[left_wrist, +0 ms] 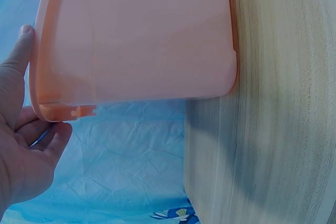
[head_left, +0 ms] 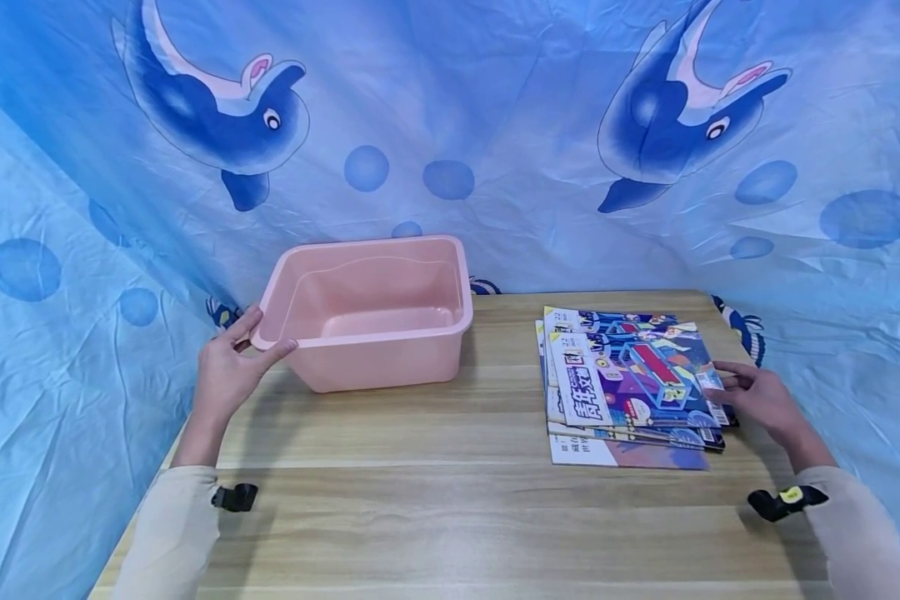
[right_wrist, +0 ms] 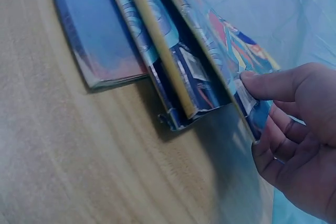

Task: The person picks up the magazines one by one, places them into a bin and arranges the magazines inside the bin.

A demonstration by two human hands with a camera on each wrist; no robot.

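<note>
While the left hand [head_left: 228, 371] grips the near left corner of the pink tub [head_left: 371, 312], with the thumb lying over the rim and the fingers curled beneath it, the right hand [head_left: 757, 398] pinches the right edge of the top magazine [head_left: 637, 379] on a stack of magazines [head_left: 630, 417]. From the left wrist view, the tub's rim sits between the thumb [left_wrist: 18, 51] and the curled fingers [left_wrist: 50, 137], and the tub's corner juts past the table's left edge, over the blue cloth below. Seen from the right wrist, the thumb [right_wrist: 273, 85] lies on the cover and the fingers curl under it, so the top magazine's edge is raised a little off the ones beneath. The stack lies on the right half of the wooden table [head_left: 450, 500], its copies fanned slightly apart, the lowest one showing a pale strip at the near edge. The tub stands upright at the back left of the table, well apart from the stack. A blue cloth with dolphins [head_left: 217, 108] hangs behind and at both sides. Both forearms wear pale sleeves, each with a black clip at the wrist.
</note>
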